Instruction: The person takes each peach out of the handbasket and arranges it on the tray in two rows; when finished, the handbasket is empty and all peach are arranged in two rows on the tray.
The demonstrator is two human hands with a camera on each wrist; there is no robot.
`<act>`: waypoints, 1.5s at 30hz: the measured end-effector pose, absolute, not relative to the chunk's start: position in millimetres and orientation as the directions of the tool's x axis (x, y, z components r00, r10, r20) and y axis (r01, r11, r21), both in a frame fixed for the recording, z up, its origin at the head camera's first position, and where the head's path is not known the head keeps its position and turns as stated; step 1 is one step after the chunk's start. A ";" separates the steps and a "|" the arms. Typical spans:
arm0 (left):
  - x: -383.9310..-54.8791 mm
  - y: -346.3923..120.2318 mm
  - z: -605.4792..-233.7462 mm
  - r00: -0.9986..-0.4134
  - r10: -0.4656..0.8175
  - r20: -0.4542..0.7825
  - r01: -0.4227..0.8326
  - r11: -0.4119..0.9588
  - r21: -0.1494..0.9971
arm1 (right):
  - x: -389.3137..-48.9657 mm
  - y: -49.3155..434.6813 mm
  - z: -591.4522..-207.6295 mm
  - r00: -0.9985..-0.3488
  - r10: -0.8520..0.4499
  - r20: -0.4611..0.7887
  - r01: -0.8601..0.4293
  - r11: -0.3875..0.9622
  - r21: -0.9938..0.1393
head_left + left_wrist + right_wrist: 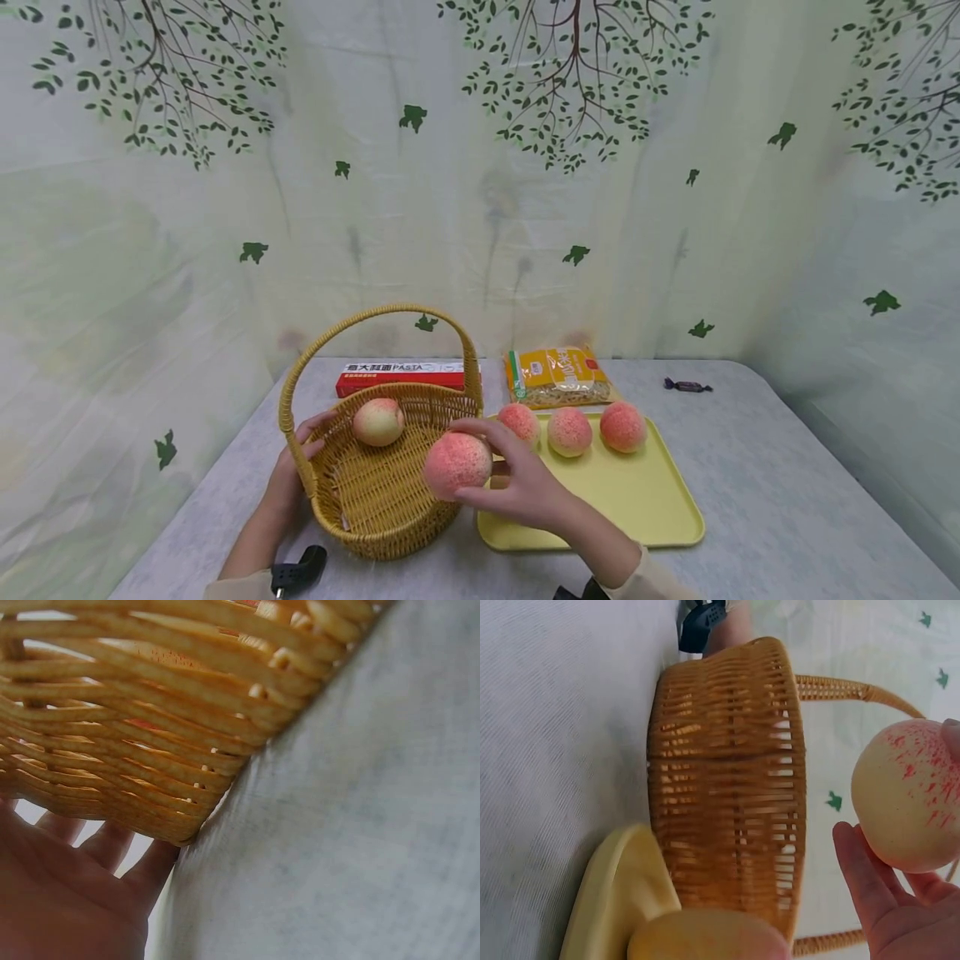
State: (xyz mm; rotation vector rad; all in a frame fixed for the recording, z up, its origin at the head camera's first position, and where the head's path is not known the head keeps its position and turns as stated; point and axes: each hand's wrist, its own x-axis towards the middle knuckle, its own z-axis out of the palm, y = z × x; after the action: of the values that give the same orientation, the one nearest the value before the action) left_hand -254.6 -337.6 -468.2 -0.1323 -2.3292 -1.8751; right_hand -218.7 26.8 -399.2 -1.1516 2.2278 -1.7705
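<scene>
My right hand [525,483] grips a pink, speckled peach [456,465] between thumb and fingers, over the right side of a wicker basket [397,542]. In the right wrist view, the held peach [907,795] shows a cream side with red flecks, higher than the basket's rim. Against the basket's left side rests my left hand [288,467], fingers at the rim near the handle's base. The left wrist view shows its fingers [109,844] spread along the woven wall. Another peach [378,422], cream and red, lies inside the basket towards the back.
A yellow tray [622,508] right of the basket bears three pink peaches [570,432] along its back edge. Behind stand a red and white pasta box [401,377] and an orange food packet [558,377]. A dark wrapped candy [687,386] lies at the back right.
</scene>
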 end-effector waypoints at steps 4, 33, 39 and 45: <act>-254.8 -336.7 -467.4 -0.984 -0.022 0.178 0.169 0.214 0.962 | -219.8 41.9 -399.2 -0.729 -0.569 0.380 -0.480 0.031 -0.877; -253.9 -338.0 -470.3 -0.988 -0.032 0.150 0.140 0.217 0.966 | -230.8 113.7 -409.5 -0.890 -0.305 0.339 -0.419 0.254 -0.871; -254.9 -338.0 -470.0 -0.990 -0.032 0.138 0.128 0.219 0.967 | -234.3 126.9 -417.3 -0.913 -0.263 0.312 -0.378 0.255 -0.890; -254.3 -338.8 -470.2 -0.989 -0.031 0.146 0.136 0.220 0.966 | -236.9 135.3 -422.7 -0.944 -0.228 0.240 -0.301 0.297 -0.906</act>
State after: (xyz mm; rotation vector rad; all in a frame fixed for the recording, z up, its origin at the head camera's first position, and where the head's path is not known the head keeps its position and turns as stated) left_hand -254.3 -338.8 -470.2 -0.1015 -2.3465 -1.8795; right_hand -236.9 135.3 -422.7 -0.5274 2.5810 -1.8281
